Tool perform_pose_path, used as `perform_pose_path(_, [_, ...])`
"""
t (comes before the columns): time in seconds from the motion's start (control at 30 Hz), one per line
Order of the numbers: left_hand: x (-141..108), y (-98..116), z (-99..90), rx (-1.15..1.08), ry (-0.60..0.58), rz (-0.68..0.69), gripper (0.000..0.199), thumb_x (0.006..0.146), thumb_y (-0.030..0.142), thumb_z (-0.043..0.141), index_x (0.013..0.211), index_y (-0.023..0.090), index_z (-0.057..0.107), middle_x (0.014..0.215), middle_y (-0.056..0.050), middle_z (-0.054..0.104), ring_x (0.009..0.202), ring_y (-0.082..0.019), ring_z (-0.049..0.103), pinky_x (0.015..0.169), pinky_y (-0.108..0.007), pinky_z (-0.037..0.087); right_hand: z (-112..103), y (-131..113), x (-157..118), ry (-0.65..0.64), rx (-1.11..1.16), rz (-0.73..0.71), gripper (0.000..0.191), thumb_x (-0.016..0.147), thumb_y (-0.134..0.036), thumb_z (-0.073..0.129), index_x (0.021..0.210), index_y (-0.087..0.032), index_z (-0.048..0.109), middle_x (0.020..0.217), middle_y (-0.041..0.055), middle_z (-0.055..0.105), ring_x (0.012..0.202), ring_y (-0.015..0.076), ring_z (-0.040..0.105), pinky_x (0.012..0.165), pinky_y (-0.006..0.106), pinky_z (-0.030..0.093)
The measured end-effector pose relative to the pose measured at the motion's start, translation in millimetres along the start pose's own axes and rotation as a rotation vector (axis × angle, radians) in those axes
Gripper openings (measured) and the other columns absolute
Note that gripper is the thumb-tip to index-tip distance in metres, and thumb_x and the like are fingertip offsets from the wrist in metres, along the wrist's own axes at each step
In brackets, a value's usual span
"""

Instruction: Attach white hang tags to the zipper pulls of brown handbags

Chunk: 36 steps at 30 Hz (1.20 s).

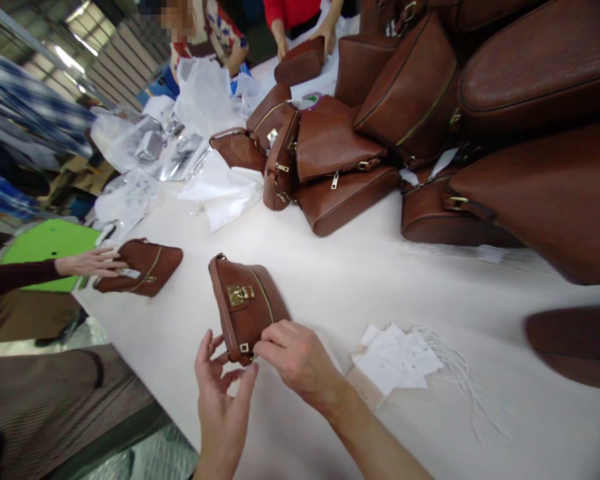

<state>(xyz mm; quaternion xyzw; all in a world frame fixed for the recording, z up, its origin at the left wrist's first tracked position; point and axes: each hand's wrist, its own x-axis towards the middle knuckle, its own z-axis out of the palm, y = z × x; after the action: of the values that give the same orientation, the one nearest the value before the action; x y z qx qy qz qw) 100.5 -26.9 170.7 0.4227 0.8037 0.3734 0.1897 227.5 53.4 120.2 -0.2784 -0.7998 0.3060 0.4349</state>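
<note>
A small brown bag (247, 303) with a gold clasp and a curved zipper lies on the white table in front of me. My left hand (225, 390) is at its near end, palm up, with fingers apart and the fingertips close to the bag's lower corner. Over that same corner, my right hand (293, 350) has its fingers closed in a pinch near the strap end; what they hold is too small to make out. To the right of my right hand lies a pile of white tags (397, 360) with white strings.
Many brown bags (415, 87) are heaped at the back right. Another person's hand (93, 262) rests on a brown bag (155, 267) at the left. White wrapping (225, 190) lies behind. Across the table, a person in red handles a bag (300, 62).
</note>
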Motion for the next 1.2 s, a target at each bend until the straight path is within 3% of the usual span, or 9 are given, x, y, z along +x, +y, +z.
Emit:
perform_pose_path(0.1, [5,-3,0.3,0.117,0.004,0.165,0.080,0.079,0.034,0.068,0.144,0.036,0.023,0.148,-0.011,0.032,0.110,-0.023,0.054,0.076,-0.034,0.058,4,-2,-2,0.000,0.020,0.011,0.030,0.099,-0.023,0.040,0.079,-0.018,0.063,0.073,0.0020,0.061,0.068,0.0157,0.050,0.061,0.029,0.039])
perform_pose_path(0.33, [8,-7,-4.9,0.402,-0.030,0.376,0.063,0.087,0.027,0.058,0.143,0.035,0.031,0.134,-0.010,0.041,0.119,-0.027,0.047,0.077,-0.036,0.057,7,-3,-4,-0.006,0.102,0.075,0.031,0.101,-0.025,0.036,0.085,-0.017,0.060,0.076,0.0027,0.065,0.069,0.0154,0.053,0.063,0.029,0.040])
perform_pose_path(0.47, [10,-10,-5.7,0.346,-0.060,0.376,0.060,0.087,0.023,0.056,0.142,0.034,0.034,0.127,-0.010,0.044,0.113,-0.024,0.050,0.073,-0.032,0.058,9,-6,-4,-0.003,0.102,0.055,0.029,0.101,-0.025,0.037,0.084,-0.018,0.060,0.072,0.0016,0.065,0.065,0.0155,0.052,0.060,0.030,0.038])
perform_pose_path(0.87, [29,-20,-6.9,0.168,-0.119,0.331,0.056,0.087,0.019,0.053,0.139,0.034,0.040,0.131,-0.008,0.041,0.118,-0.023,0.049,0.088,-0.040,0.058,36,-14,-6,0.117,0.052,0.168,0.015,0.095,-0.018,0.045,0.104,-0.019,0.057,0.081,0.0032,0.069,0.070,0.0175,0.060,0.062,0.029,0.044])
perform_pose_path(1.07, [53,-16,-5.8,0.027,-0.184,0.357,0.057,0.084,0.011,0.050,0.136,0.032,0.044,0.128,-0.006,0.043,0.117,-0.020,0.050,0.093,-0.037,0.057,60,-19,3,0.267,0.248,0.456,0.042,0.088,-0.016,0.050,0.129,-0.020,0.043,0.095,0.0017,0.072,0.078,0.0147,0.066,0.066,0.024,0.050])
perform_pose_path(1.2, [63,-18,-7.7,-0.030,-0.253,0.366,0.062,0.081,0.006,0.047,0.137,0.033,0.043,0.129,-0.006,0.042,0.119,-0.019,0.049,0.095,-0.036,0.056,67,-12,5,0.256,0.284,0.402,0.035,0.086,-0.019,0.053,0.121,-0.019,0.049,0.093,0.0019,0.071,0.072,0.0132,0.066,0.064,0.023,0.051])
